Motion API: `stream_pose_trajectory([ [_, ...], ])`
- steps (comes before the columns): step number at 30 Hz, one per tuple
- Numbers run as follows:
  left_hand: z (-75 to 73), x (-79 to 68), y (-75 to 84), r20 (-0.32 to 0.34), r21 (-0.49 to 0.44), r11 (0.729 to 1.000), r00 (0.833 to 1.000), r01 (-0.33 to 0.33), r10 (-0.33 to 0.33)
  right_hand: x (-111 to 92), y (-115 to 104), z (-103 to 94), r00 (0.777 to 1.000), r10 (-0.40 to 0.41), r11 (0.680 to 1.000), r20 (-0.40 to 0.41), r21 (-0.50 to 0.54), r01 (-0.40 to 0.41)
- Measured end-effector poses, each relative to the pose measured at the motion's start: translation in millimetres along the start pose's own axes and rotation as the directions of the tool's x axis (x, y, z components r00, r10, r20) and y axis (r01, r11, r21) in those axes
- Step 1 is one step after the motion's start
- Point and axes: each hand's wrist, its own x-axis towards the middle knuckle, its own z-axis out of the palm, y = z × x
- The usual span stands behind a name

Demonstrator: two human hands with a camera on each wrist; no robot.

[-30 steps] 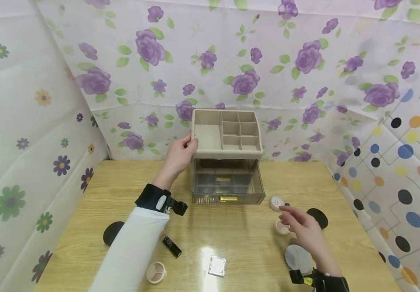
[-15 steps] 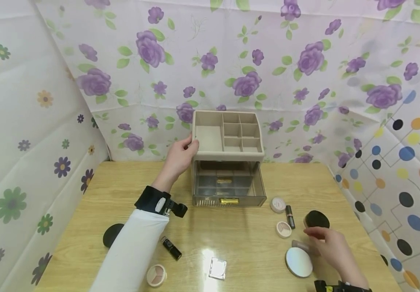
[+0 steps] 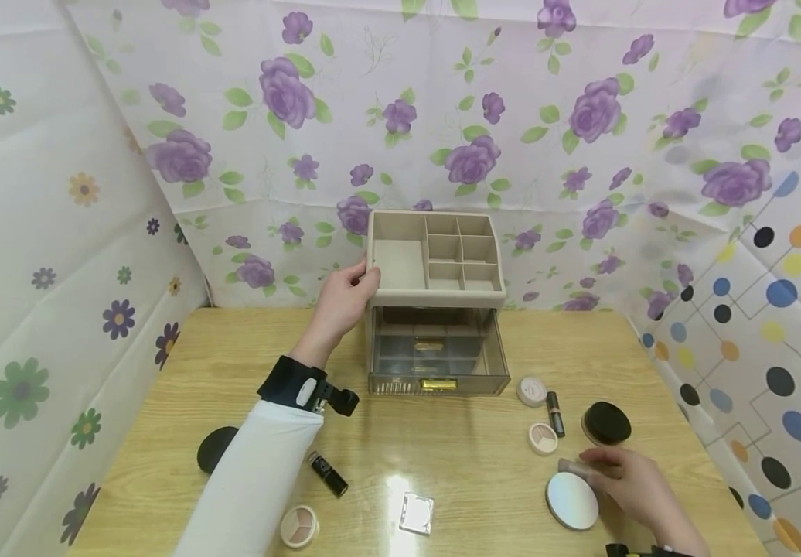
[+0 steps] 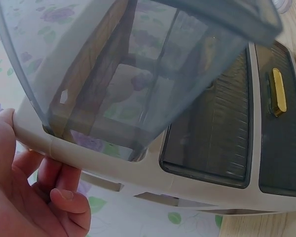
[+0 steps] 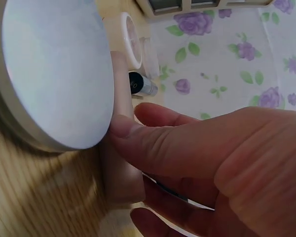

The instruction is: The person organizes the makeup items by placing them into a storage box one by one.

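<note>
My left hand (image 3: 343, 298) grips the upper left edge of a beige desktop organizer (image 3: 435, 296), thumb on the rim and fingers curled against the side. Its top smoky clear drawer (image 3: 437, 384) with a gold handle is pulled out; the left wrist view shows lower drawers (image 4: 207, 123) closed. At the right, my right hand (image 3: 640, 487) pinches a pinkish cosmetic tube (image 5: 121, 173) lying on the table, the thumb on its near side. Beside the tube, almost against my thumb, is a round compact with a pale shiny lid (image 3: 572, 501). Part of the tube is hidden by my fingers.
Near the right hand are a black-lidded round jar (image 3: 606, 423), a dark lipstick tube (image 3: 555, 415), a three-colour palette (image 3: 543, 439) and a white round case (image 3: 531, 391). Left and front hold a black tube (image 3: 328, 474), another palette (image 3: 299, 527), a square silver case (image 3: 417, 513) and a black puck (image 3: 216, 449).
My right hand has moved right and down from above the small round cases to the pinkish tube, and its fingers now pinch it. The left hand stays on the organizer.
</note>
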Motion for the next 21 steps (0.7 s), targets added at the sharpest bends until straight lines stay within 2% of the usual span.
stream_pose_trajectory([
  [7,0.4,-0.5,0.2,-0.006,-0.001,1.0,1.0,-0.017,0.017,3.0,2.8,4.0,1.0,-0.004,1.0,-0.002,-0.014,0.004],
  [18,-0.8,0.2,-0.2,-0.002,-0.005,1.0,1.0,-0.023,0.023,10.3,5.7,4.8,0.999,0.043,0.999,0.026,-0.014,-0.043],
  [21,0.4,-1.1,-0.7,-0.005,0.002,1.0,1.0,-0.031,0.031,7.2,5.0,3.0,1.0,0.022,1.0,0.012,-0.008,-0.022],
])
